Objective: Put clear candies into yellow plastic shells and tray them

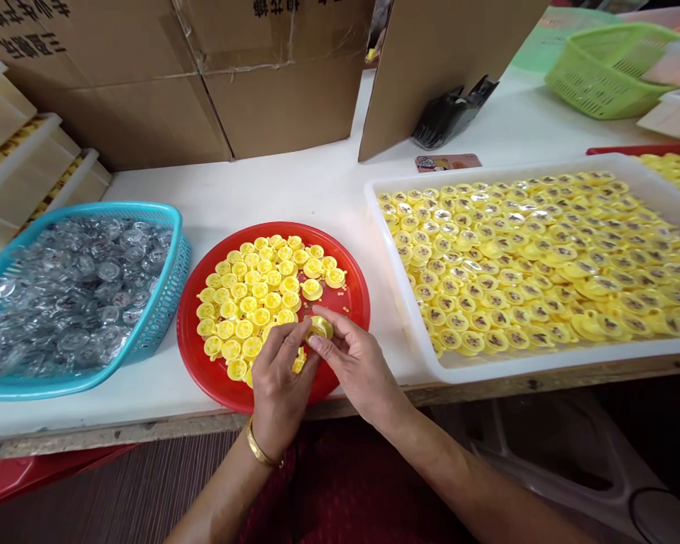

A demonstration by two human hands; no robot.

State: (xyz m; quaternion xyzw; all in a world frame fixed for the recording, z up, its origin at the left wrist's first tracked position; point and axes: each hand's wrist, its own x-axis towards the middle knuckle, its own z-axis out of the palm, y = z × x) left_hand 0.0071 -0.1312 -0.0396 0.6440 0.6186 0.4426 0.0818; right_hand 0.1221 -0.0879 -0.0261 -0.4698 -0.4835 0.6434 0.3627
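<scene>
A white table (249,193) bears a blue basket (167,283), a round red tray (354,302), a white tray (521,366) and a green basket (592,83).

A narrow strip of tabletop (385,313) separates the red plate (356,295) from the white tray (521,364). Behind the plate, a wider strip permits passage (limit: the upright cardboard (283,113)). Raised walls of the blue basket (170,291) block low travel leftward; the tray's rim, rightward.

Wears shiny, curved gold-coloured bangle (255,447) around left wrist (269,434). Leaves left hand (283,374), right hand (366,374) and both forearms (447,461) bare. Has on dark red garment (340,491), faintly textured, mostly in shadow, too dim to tell cut.
</scene>
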